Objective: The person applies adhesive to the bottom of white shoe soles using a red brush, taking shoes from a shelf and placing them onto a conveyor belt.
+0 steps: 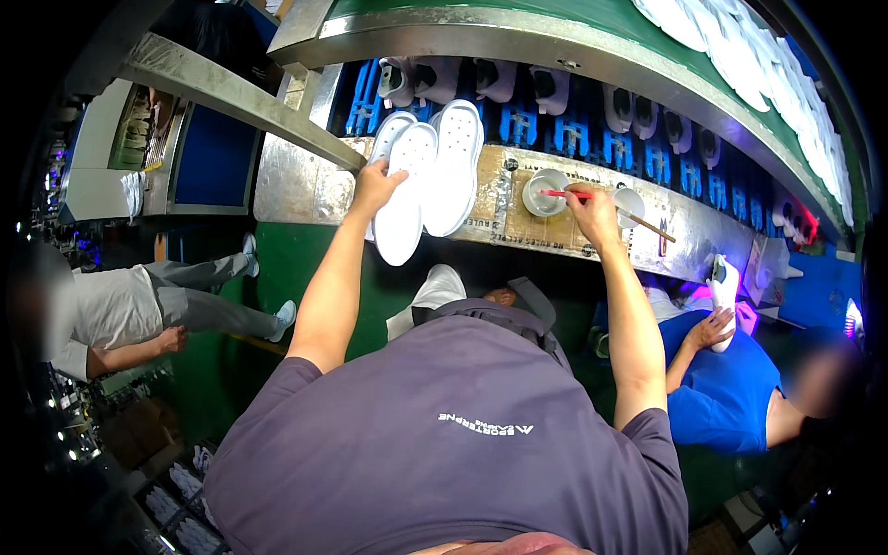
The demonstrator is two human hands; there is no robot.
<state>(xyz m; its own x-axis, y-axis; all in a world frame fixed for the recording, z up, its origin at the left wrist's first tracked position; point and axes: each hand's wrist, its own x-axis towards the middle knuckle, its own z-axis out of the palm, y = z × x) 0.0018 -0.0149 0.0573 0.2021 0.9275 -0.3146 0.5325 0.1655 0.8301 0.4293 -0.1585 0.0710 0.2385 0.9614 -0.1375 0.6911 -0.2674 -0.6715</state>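
Note:
My left hand [376, 188] grips a white shoe sole [400, 227] at its side, thumb on the upper face. Partly behind it another white sole [387, 132] shows. Beside these, more white sole [455, 157] with small holes lies over the bench edge. My right hand [593, 213] is closed on a red-handled brush [561, 193], its tip inside a white cup [530, 197]. A second white cup [635, 200] stands just right of that hand. A wooden stick [655, 228] slants from this cup over the bench; where it starts is hidden.
The metal bench [305, 190] runs across in front of me. Behind it, several pale shoes [552, 90] sit on blue holders [571, 135] under a metal-edged shelf [518, 32]. A co-worker in blue [717, 398] holds a white shoe [724, 296] at right. Another person [120, 310] is at left.

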